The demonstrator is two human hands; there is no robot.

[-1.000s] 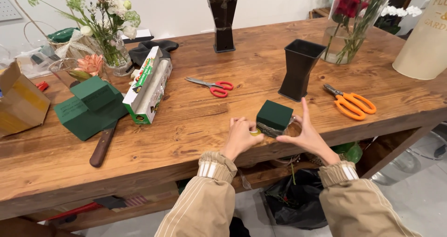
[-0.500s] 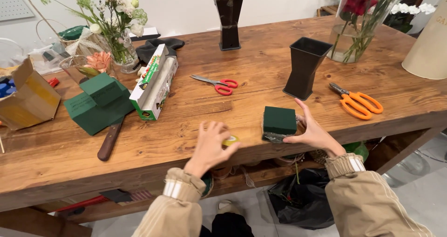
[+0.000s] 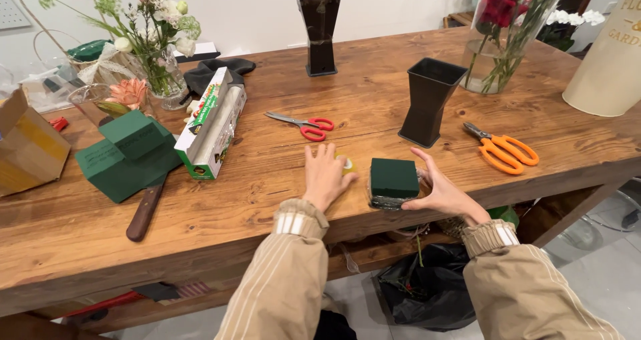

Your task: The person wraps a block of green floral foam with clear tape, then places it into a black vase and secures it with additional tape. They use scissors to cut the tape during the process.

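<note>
At the near edge of the wooden counter [image 3: 280, 200], your right hand [image 3: 437, 190] stands beside a small dark green cube of floral foam [image 3: 394, 178]. Its fingers [image 3: 422, 158] are spread wide and curve round the right side of the block, touching or very nearly touching it; no closed grip is made. Your left hand [image 3: 325, 176] lies flat, palm down, with its fingers spread and holding nothing. A small yellow-green object [image 3: 348, 164] shows just past its fingertips; its kind cannot be told.

Judgement: the step in hand is positioning or steadying the block, not lifting it. Any pick-up calls for the right hand to close across opposite faces with light pressure, since such foam will likely dent.

Edges: the block sits close to the front rim, with clear film or wrapping under its near side. A nudge toward you could tip it off.

Open room:
- Bare wood lies left of your left hand, well clear up to the wooden-handled knife [image 3: 145, 210].
- Behind the block stands a tall black tapered plastic vase [image 3: 429, 100], near and upright.
- Red-handled scissors [image 3: 308, 126] lie behind the left hand.
- Orange-handled shears [image 3: 504, 149] lie to the right.
- Larger green foam bricks [image 3: 127, 153] and a long carton of film roll [image 3: 214, 123] sit well apart to the left.
</note>
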